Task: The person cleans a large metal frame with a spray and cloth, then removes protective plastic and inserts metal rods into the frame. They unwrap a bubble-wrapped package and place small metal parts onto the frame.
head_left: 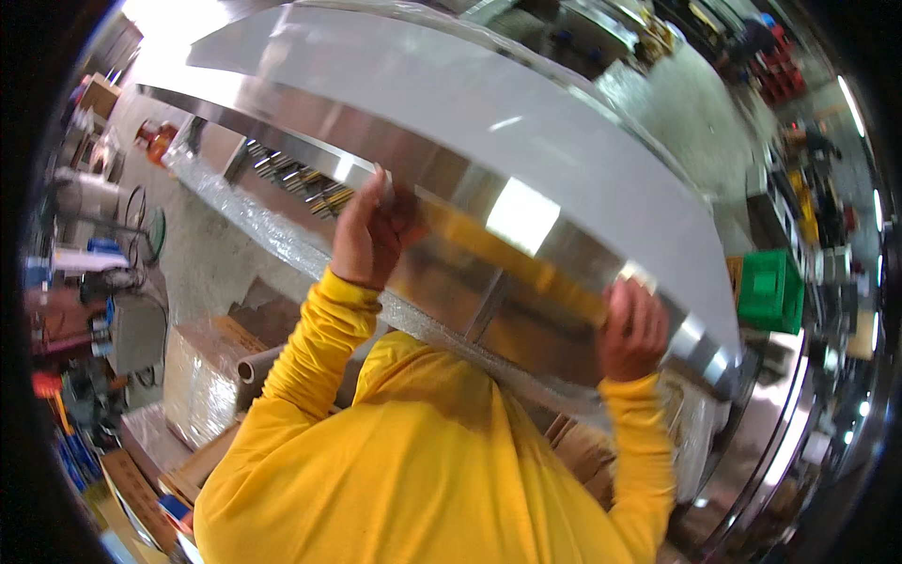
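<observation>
Through the head camera I look down past a yellow top (404, 470) at my two bare hands, both up at a long, shiny metal panel (592, 249) that runs aslant across the view, from upper left to lower right. My left hand (369, 240) is at the panel's near edge, left of the middle, its grip pinching that edge with one digit pointing upward. My right hand (634, 331) has its grip closed over the edge nearer the right end, fingers folded down. The metal mirrors a yellow streak between the hands. Beyond the panel, right along it, spreads a broad pale surface (601, 155). On the near side, below the edge, I see a band of clear plastic wrap (249, 221) and, left of my left hand, a cluster of shiny metal pieces (296, 179). A film-wrapped carton (202, 376) is at lower left, with a cardboard tube (260, 367) beside it. A green crate (769, 293) is just past the panel's right end.
</observation>
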`<state>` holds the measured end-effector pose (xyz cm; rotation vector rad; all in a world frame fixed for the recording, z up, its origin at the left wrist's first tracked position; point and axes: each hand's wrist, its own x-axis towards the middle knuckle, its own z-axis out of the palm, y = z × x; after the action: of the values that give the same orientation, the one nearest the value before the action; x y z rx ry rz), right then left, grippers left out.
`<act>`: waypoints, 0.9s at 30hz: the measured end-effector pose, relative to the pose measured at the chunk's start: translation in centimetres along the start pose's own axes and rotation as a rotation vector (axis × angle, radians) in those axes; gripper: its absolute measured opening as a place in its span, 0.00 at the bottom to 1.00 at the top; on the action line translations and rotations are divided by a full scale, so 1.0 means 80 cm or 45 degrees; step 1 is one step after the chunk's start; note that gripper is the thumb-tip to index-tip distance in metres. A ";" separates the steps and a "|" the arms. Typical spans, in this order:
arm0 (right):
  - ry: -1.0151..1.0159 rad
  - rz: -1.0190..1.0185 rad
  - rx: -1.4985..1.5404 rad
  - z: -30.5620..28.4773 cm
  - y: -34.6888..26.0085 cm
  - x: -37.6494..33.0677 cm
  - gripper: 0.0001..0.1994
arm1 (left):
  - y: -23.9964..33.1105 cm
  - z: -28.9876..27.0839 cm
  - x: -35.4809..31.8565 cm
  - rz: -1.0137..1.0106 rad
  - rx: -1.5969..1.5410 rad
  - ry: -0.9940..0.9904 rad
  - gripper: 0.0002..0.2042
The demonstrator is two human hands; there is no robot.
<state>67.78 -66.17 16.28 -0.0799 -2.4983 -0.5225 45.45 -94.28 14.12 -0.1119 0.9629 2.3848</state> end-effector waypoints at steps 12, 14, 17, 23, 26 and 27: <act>-0.392 0.121 0.311 -0.088 0.199 0.233 0.29 | 0.152 0.201 0.117 0.003 0.117 -1.332 0.28; -0.471 0.142 0.346 -0.093 0.218 0.263 0.27 | 0.148 0.240 0.127 0.164 0.166 -0.748 0.31; -0.461 -0.048 0.424 -0.096 0.252 0.316 0.16 | 0.143 0.273 0.160 0.459 0.302 -0.263 0.35; -0.664 -0.115 0.284 -0.094 0.299 0.379 0.17 | -0.089 0.227 0.222 0.805 0.913 -0.735 0.27; -0.647 -0.229 0.198 -0.093 0.305 0.397 0.18 | -0.344 0.182 0.185 0.356 2.129 -1.151 0.32; -0.686 -0.196 0.161 -0.091 0.305 0.403 0.19 | -0.408 0.162 0.168 0.350 2.480 -1.257 0.35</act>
<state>49.05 -48.34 48.16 0.0260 -3.0775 -0.4462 53.02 -60.33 -0.11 1.6662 2.1117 0.4673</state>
